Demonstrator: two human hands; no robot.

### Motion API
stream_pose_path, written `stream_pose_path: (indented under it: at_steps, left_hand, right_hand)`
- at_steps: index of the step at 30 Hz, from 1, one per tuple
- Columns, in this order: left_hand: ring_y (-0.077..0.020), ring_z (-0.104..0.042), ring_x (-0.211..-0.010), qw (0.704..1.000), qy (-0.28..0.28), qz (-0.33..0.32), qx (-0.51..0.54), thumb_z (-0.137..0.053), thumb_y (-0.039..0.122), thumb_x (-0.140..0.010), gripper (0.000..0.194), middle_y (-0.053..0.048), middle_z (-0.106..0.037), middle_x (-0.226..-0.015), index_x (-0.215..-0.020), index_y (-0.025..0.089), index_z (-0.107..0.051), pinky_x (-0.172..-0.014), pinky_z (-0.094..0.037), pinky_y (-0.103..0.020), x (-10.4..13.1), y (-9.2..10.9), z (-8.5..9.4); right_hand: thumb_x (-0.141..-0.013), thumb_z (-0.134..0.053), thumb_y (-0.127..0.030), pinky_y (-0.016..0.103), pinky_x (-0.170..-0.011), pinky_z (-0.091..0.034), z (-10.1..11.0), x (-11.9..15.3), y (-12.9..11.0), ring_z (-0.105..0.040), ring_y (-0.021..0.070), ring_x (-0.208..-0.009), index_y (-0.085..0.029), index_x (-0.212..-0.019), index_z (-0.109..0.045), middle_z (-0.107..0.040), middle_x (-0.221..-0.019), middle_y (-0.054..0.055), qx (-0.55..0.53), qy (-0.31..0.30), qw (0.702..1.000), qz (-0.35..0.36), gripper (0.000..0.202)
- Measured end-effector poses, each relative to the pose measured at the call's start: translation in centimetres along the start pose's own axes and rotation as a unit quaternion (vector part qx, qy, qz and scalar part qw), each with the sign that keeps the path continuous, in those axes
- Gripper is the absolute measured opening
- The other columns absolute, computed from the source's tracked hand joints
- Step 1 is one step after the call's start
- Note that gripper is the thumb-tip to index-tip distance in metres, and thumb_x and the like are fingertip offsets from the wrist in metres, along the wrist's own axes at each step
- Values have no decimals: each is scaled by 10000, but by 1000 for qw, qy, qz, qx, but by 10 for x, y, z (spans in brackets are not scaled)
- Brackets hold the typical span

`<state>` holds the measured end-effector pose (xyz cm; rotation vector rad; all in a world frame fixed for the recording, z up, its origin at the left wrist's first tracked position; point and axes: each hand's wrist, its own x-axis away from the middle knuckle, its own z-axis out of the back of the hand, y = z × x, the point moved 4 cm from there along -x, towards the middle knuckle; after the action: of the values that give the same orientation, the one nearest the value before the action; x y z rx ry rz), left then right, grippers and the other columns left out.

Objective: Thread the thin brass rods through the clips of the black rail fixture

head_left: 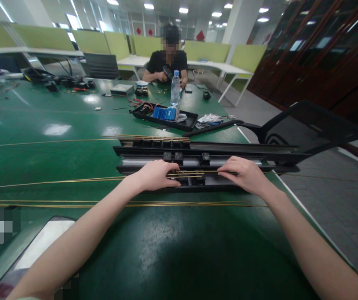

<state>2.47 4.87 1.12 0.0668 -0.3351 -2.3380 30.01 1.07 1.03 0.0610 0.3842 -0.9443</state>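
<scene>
Long black rails [229, 157] lie side by side across the green table, with small black blocks [205, 158] set in their channels. My left hand [157, 175] curves over the nearest rail, thumb and fingers apart around a black block and thin brass-coloured rods [191, 173]; its grip on them is unclear. To its right, my right hand [240, 171] pinches the end of one thin rod between thumb and fingertips, above the same rail. More rods [166, 204] lie on the table in front of the rails.
Beyond the rails are a black tray [187, 123] with a blue item, a water bottle [175, 89] and crumpled gloves [209, 120]. Another person [166, 62] sits across the table. A black chair [316, 125] stands at the right; a phone-like device [41, 250] lies at lower left.
</scene>
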Motion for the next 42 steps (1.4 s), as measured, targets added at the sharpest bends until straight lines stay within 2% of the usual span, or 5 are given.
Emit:
stream_pose_path:
  at_steps: [4, 10, 42]
  left_hand:
    - [-258, -677, -859, 1000, -3, 2, 6, -548, 648, -793, 530, -75, -731, -980, -1139, 258, -638, -724, -485, -323, -1, -1, 0]
    - [-256, -674, -907, 1000, -12, 14, 5, -571, 630, -785, 539, -73, -726, -1022, -1178, 265, -626, -764, -486, -317, -1, -3, -1]
    - [-247, -676, -847, 1000, -6, 3, -3, -537, 656, -796, 536, -65, -730, -964, -1144, 259, -634, -705, -475, -308, -2, 0, -1]
  right_hand:
    - [-916, -569, -277, 358, -770, -515, 0, 4, -4, -628, 207, -860, -227, -893, -732, -729, -902, 55, 29, 36, 998, 32, 172]
    - [-905, -582, -231, 377, -785, -526, -3, 14, -3, -625, 212, -856, -223, -944, -727, -733, -927, 60, 55, 65, 996, 37, 150]
    - [-889, -606, -200, 358, -811, -512, -2, 44, 16, -631, 209, -868, -184, -993, -707, -740, -953, 60, 162, 94, 981, 48, 146]
